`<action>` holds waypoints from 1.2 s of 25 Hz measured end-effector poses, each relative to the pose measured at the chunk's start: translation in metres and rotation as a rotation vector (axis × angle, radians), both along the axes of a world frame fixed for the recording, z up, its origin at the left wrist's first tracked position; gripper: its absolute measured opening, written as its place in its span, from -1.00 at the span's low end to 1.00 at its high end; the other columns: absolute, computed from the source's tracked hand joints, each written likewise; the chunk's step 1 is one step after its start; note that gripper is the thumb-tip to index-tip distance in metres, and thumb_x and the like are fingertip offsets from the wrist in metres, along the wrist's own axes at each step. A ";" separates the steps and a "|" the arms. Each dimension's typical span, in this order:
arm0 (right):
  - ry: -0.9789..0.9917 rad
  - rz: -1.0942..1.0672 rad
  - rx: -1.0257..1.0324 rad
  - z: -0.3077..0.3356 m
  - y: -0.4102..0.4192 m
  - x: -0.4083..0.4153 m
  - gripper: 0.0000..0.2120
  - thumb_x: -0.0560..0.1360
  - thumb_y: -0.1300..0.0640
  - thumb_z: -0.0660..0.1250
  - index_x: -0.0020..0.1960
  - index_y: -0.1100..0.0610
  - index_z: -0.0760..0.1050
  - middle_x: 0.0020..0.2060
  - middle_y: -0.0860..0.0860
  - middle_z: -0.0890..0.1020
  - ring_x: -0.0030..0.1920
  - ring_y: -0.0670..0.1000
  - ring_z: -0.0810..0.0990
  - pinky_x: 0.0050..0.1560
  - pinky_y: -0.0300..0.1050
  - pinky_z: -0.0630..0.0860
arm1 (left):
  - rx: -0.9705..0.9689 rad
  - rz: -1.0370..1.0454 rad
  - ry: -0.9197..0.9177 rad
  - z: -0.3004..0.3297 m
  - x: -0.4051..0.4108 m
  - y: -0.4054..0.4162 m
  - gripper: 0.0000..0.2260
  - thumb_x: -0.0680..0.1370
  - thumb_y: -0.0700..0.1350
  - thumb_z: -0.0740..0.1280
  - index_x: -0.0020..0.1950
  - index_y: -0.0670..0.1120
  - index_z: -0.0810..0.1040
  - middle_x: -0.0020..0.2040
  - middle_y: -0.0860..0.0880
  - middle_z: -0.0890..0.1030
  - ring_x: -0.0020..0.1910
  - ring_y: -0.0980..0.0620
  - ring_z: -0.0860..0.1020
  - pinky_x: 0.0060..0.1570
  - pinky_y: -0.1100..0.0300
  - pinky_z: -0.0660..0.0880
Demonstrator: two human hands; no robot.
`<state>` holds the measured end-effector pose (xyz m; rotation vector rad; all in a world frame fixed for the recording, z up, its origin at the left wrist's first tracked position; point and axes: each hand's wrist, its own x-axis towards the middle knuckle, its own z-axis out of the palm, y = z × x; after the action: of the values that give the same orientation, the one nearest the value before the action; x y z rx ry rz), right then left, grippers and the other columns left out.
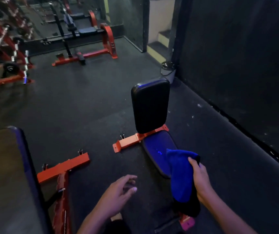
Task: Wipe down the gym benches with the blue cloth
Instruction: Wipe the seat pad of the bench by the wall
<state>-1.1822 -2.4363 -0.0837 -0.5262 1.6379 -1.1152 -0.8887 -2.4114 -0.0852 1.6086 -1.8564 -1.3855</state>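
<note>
A bench stands ahead of me with an upright black backrest (149,105) and a blue-edged seat pad (159,149) on an orange frame (128,142). My right hand (200,179) grips the blue cloth (181,176), which hangs bunched over the near end of that seat. My left hand (118,193) hovers empty above the floor, fingers spread, left of the cloth. A second bench pad (5,174) with a blue edge fills the lower left, on its own orange frame (62,168).
Dark rubber floor (84,107) stretches between the benches. Another orange-framed bench (88,32) and a rack of weights (3,53) stand at the far left by a mirror. A dark wall (236,65) runs along the right, with a small bin (168,70) and steps (160,44) at its far end.
</note>
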 end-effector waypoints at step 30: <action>0.158 -0.845 0.338 -0.089 -0.179 0.110 -0.78 0.65 0.13 0.14 -0.06 0.19 0.50 -0.25 0.06 0.53 -0.22 0.04 0.48 -0.20 -0.18 0.32 | -0.958 -1.711 -0.738 0.019 -0.084 -0.531 -0.43 0.69 0.05 0.19 0.67 -0.02 0.10 0.66 0.03 0.16 0.64 0.06 0.06 0.59 0.01 -0.11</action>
<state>-1.0724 -2.6158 -0.1725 0.3555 2.2117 -1.3549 -0.9723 -2.9424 -0.0665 -0.3492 -3.5954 0.2752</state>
